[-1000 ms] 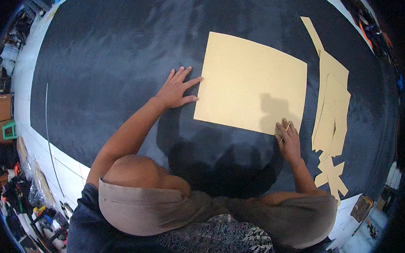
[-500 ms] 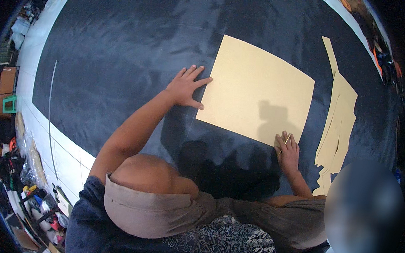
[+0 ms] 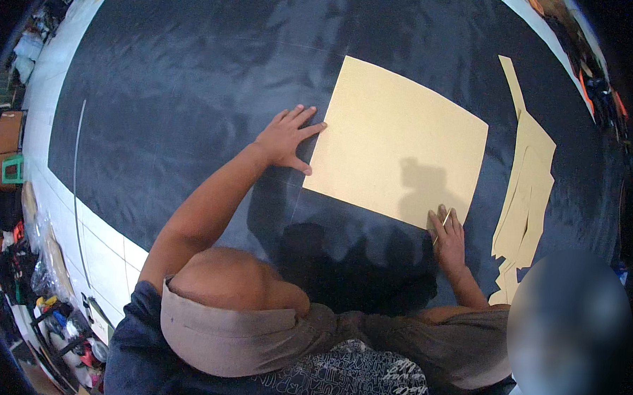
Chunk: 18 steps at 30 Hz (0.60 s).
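A large cream card sheet (image 3: 397,130) with four straight-looking sides lies flat on black fabric (image 3: 172,99). My left hand (image 3: 287,136) is spread open at its left edge, the thumb and one finger touching the card and the other fingers on the fabric. By the lower right corner, my right hand (image 3: 450,239) rests at the near edge. A thin, pale pencil-like stick (image 3: 447,216) is gripped between its fingers; its tip is too small to make out. A faint line (image 3: 293,209) runs on the fabric below the card's lower left corner.
Several narrow cream card pieces (image 3: 525,185) lie overlapped on the right. A long thin metal-looking strip (image 3: 78,159) crosses the left fabric edge onto the white tabletop (image 3: 106,241). Tools and bags (image 3: 70,335) crowd the lower left. A blurred patch covers the lower right.
The whole view has shifted slightly. Both hands keep nearly the same places at the card sheet, and the stick stays in my right hand.
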Motion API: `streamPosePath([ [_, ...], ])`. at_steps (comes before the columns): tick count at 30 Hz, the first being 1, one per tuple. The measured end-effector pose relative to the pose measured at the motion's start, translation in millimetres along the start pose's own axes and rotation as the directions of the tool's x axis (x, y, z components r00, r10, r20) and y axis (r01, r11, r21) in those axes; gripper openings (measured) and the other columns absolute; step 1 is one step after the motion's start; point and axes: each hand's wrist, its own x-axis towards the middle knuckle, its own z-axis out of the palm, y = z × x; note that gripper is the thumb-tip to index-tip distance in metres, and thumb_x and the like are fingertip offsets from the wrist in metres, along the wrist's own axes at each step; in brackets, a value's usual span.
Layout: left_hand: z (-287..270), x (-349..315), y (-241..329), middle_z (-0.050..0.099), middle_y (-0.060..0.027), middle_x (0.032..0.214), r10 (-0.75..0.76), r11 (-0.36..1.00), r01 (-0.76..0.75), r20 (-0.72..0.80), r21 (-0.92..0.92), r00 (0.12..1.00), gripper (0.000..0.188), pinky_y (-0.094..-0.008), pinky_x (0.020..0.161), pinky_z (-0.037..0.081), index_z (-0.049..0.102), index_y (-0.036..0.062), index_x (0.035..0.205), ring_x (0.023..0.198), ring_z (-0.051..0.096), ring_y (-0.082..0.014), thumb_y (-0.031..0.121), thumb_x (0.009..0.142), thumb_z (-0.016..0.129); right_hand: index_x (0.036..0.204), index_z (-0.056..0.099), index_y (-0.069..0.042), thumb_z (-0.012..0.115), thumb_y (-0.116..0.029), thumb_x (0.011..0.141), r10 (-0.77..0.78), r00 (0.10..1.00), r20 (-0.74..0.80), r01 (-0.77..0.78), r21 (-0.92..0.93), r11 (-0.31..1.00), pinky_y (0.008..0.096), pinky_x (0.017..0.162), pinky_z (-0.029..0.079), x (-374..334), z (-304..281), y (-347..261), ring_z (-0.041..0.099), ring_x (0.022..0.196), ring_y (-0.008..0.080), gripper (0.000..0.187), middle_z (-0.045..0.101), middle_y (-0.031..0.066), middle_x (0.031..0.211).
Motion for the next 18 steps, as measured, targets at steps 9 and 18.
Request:
streamPosePath([
  [9,-6,3,3,0.022,-0.0157,0.168,-0.047,0.998,0.049,0.052,-0.030,0.998,0.120,-0.0567,0.124,0.021,0.037,0.0286,0.158,0.153,0.022,-0.0423,0.061,0.056,0.090,0.147,0.052,-0.017,0.065,-0.017,0.097,-0.026,0.999,-0.025,0.027,0.049,0.998,0.0528,0.116,0.035,0,-5,5,0.038,0.146,0.0415,0.051,0.043,0.0146,0.158],
  [18,-16,1,12,0.021,-0.0148,0.168,-0.113,0.993,0.117,0.101,-0.033,0.988,0.123,-0.0554,0.125,0.020,0.038,0.0236,0.157,0.155,0.018,-0.0404,0.045,0.051,0.097,0.136,0.059,-0.007,0.073,-0.027,0.092,0.356,0.889,-0.289,-0.255,0.334,0.907,0.0488,0.114,0.040,-18,-6,87,0.045,0.141,0.0415,0.050,0.051,0.0226,0.149],
])
